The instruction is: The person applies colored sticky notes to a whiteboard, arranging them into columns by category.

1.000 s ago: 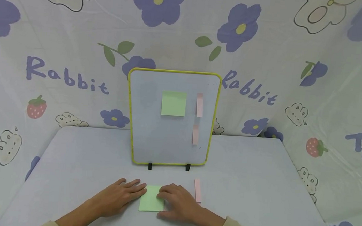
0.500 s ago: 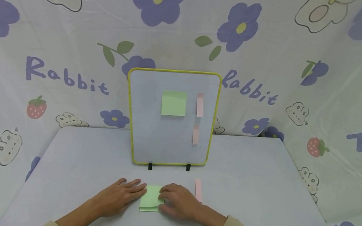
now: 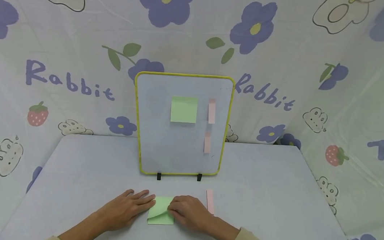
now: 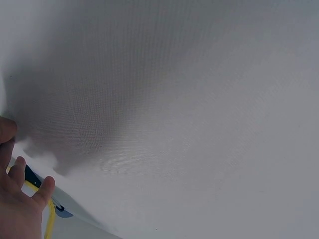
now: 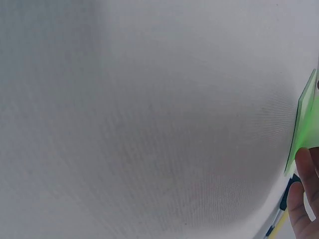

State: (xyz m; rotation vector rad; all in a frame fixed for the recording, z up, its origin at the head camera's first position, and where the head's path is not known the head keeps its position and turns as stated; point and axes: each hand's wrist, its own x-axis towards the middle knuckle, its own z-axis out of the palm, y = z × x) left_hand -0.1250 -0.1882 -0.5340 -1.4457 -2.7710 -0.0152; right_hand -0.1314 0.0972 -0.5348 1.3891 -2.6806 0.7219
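Table (image 3: 272, 196): right hand (image 3: 190, 215) peels green pad (image 3: 159, 213).

Pale green square paper pad (image 3: 159, 212), pink paper strip (image 3: 209, 201), yellow-rimmed white board (image 3: 177, 148), grey table (image 3: 88, 165), backdrop cloth (image 3: 69, 37) printed with purple flowers, strawberries, rabbits

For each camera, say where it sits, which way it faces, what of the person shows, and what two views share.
Head: above, facing forward and down at the table; both forearms, left hand steadying the green sticky pad, right hand peeling its top sheet.
Left wrist: low, along the cloth; only fingertips show.
Right wrist: low, along the cloth; fingertips show.
Shared: head and right wrist both show the green pad; all show the whiteboard's yellow rim.
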